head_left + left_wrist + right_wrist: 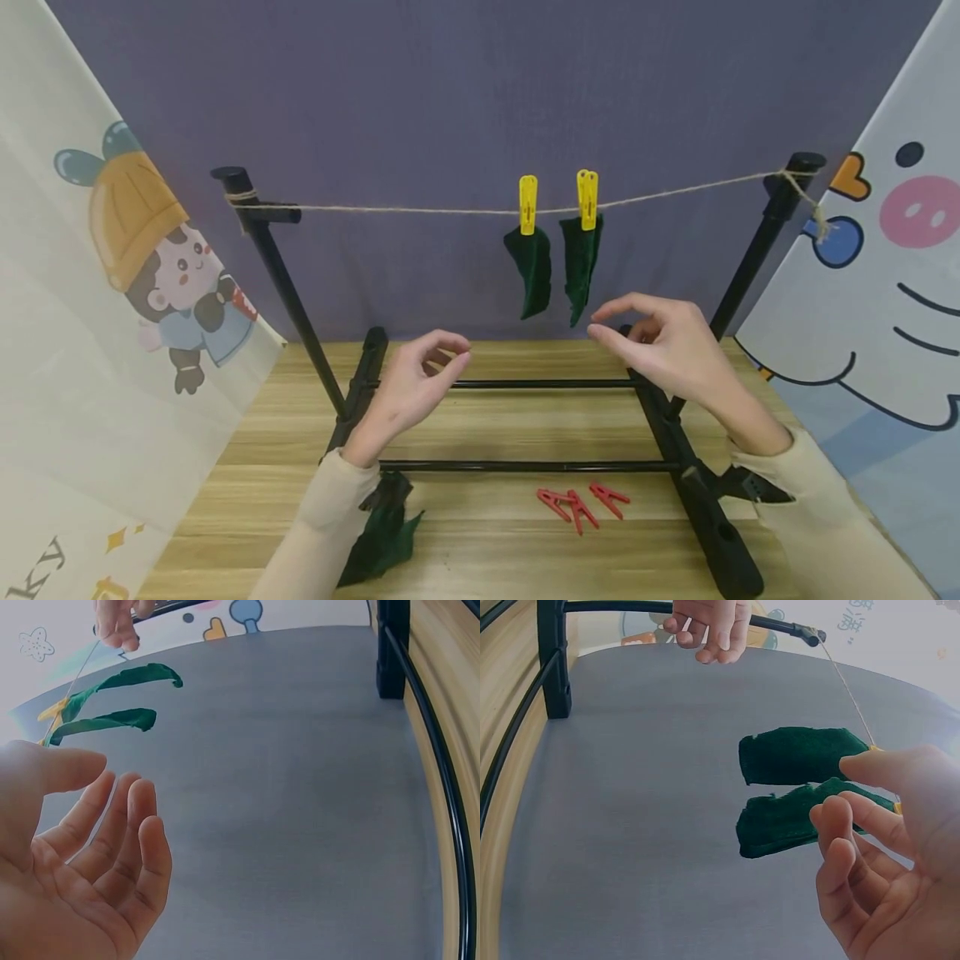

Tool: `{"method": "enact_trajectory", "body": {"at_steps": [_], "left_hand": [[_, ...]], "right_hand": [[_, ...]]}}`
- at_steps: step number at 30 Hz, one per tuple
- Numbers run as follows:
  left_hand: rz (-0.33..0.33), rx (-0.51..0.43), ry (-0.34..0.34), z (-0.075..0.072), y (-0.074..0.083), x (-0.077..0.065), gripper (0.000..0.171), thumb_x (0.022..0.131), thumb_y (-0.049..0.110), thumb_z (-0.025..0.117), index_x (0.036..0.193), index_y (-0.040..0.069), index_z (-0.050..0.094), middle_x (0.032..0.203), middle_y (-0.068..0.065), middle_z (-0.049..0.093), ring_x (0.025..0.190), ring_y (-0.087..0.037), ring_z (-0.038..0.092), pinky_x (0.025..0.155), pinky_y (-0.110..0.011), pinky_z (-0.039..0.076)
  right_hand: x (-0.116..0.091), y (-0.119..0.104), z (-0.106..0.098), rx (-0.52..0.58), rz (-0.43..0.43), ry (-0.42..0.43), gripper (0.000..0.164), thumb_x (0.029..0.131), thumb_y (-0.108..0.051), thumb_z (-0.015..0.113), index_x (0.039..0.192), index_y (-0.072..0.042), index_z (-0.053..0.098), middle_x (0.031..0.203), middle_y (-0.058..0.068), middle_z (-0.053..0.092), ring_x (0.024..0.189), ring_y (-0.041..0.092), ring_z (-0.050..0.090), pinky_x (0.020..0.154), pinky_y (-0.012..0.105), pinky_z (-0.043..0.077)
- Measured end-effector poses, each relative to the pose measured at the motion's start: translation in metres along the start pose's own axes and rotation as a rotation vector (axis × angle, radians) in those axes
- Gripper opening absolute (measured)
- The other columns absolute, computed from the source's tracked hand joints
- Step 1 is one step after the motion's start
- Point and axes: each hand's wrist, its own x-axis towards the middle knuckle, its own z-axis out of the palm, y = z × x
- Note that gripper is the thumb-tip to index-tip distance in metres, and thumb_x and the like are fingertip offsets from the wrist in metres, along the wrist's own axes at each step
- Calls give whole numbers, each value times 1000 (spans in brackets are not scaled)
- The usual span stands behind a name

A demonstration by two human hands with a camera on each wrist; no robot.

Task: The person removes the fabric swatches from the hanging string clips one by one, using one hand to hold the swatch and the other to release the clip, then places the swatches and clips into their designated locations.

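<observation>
Two dark green cloth pieces, one on the left (pixel 534 271) and one on the right (pixel 580 267), hang from a thin string (pixel 420 211). A yellow clothespin (pixel 528 205) grips the left piece on the string, and a second yellow clothespin (pixel 588 200) grips the right one. My right hand (pixel 667 342) is just right of the right cloth's lower end, thumb and fingers loosely bent with nothing between them. Lower and to the left, my left hand (pixel 416 383) floats above the rack, relaxed and holding nothing. In the right wrist view both cloths (pixel 802 754) dangle beyond the fingers.
Black posts (pixel 288 300) at both sides carry the string, joined below by black crossbars (pixel 525 467). Three red clothespins (pixel 608 498) lie on the wooden tabletop (pixel 487 550). Another green cloth (pixel 386 542) lies by my left sleeve. A grey-blue backdrop (pixel 375 100) stands behind.
</observation>
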Motion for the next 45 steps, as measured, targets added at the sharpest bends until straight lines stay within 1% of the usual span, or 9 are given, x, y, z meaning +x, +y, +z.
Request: {"method": "enact_trajectory", "body": {"at_steps": [6, 14, 22, 26, 29, 33, 37, 41, 45], "left_hand": [[23, -18, 22, 3, 1, 4, 15, 94, 35, 62, 106, 28, 67, 102, 9, 64, 87, -12, 62, 72, -41, 52], [31, -12, 52, 5, 8, 10, 16, 94, 32, 62, 107, 24, 67, 103, 10, 65, 92, -10, 60, 72, -36, 51], [37, -49, 8, 1, 49, 11, 15, 94, 17, 63, 108, 11, 67, 103, -2, 65, 93, -18, 61, 73, -36, 52], [45, -73, -10, 2, 57, 14, 15, 94, 15, 62, 108, 10, 67, 103, -3, 65, 92, -18, 60, 74, -36, 51], [57, -85, 0, 5, 57, 17, 15, 94, 15, 62, 107, 11, 67, 102, -2, 66, 91, -17, 60, 74, -35, 51], [69, -100, 26, 11, 41, 24, 15, 94, 19, 62, 108, 16, 67, 102, 2, 66, 91, -15, 60, 75, -35, 51], [73, -114, 52, 16, 26, 31, 16, 95, 29, 61, 108, 22, 67, 102, 8, 65, 92, -11, 59, 77, -34, 51], [94, -147, 76, 17, 25, 36, 20, 95, 37, 59, 109, 25, 67, 104, 10, 65, 95, -11, 59, 78, -34, 51], [111, -174, 86, 19, 29, 40, 23, 95, 40, 58, 110, 25, 67, 107, 10, 64, 97, -12, 59, 79, -36, 50]], "right_hand": [[6, -4, -1, 6, -11, 12, 14, 89, -38, 69, 102, -34, 67, 45, -14, 50, 34, 11, 37, 34, 28, 27], [16, -10, -4, 9, -40, 37, 14, 88, -37, 69, 101, -33, 67, 45, -14, 51, 34, 11, 38, 34, 28, 26], [21, -19, -8, 31, -9, 45, 15, 89, -39, 67, 102, -32, 68, 48, -13, 56, 37, 11, 49, 33, 28, 29], [26, -24, -7, 33, -23, 56, 16, 90, -40, 66, 102, -30, 68, 48, -13, 56, 37, 10, 49, 33, 29, 29], [30, -28, -8, 37, -36, 69, 16, 90, -40, 65, 102, -30, 68, 47, -13, 56, 38, 9, 50, 32, 29, 28], [36, -34, -11, 44, -47, 82, 16, 90, -41, 65, 102, -30, 68, 46, -12, 56, 39, 8, 53, 32, 30, 28], [42, -41, -14, 47, -57, 95, 15, 90, -41, 65, 100, -31, 68, 46, -12, 55, 38, 9, 52, 32, 29, 28], [50, -49, -16, 58, -81, 114, 14, 90, -40, 66, 100, -31, 68, 46, -11, 56, 38, 9, 52, 31, 29, 27], [55, -64, -21, 57, -100, 132, 13, 90, -34, 67, 101, -26, 69, 43, -9, 53, 32, 6, 45, 31, 29, 23]]}}
